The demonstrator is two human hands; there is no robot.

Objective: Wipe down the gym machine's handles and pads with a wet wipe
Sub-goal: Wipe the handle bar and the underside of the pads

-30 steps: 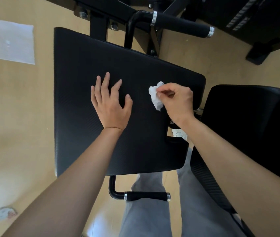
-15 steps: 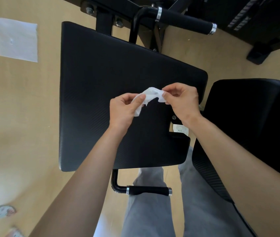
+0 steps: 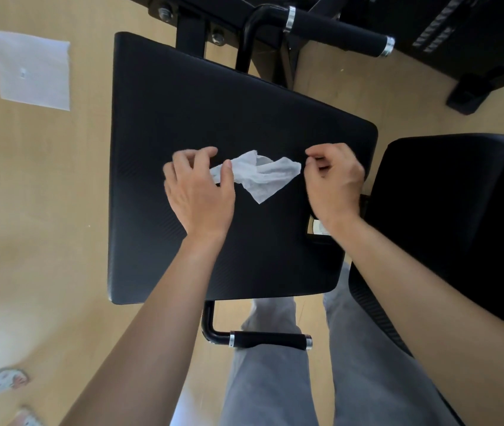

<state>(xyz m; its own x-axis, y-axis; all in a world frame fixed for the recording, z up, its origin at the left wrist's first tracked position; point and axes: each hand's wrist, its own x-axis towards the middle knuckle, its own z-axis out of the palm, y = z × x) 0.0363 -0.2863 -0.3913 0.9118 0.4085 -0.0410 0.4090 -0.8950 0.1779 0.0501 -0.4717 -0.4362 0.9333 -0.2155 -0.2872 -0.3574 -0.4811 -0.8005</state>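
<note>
White crumpled wet wipe (image 3: 258, 176) sits over the middle of the large black textured flat pad (image 3: 244, 103), partly spread. Can't tell if it rests on the pad or hangs just above.

Left hand (image 3: 198, 192): thumb and curled fingers pinch the wipe's left end.

Right hand (image 3: 333, 182): fingers curled in, tips just beside the wipe's right corner. Can't tell if it grips that corner or has let go.

Second black padded seat (image 3: 459, 210) just right of the flat pad, under the right forearm.

Black foam handle with chrome rings (image 3: 336, 26) above the flat pad's far edge. A shorter matching black handle (image 3: 270, 339) is below the near edge, in front of the person's grey trousers (image 3: 275, 395).

Tan floor (image 3: 44, 210) all round. White square sheet (image 3: 34, 69) lies on it upper left. Another person's sandalled foot (image 3: 7, 379) at lower left.
</note>
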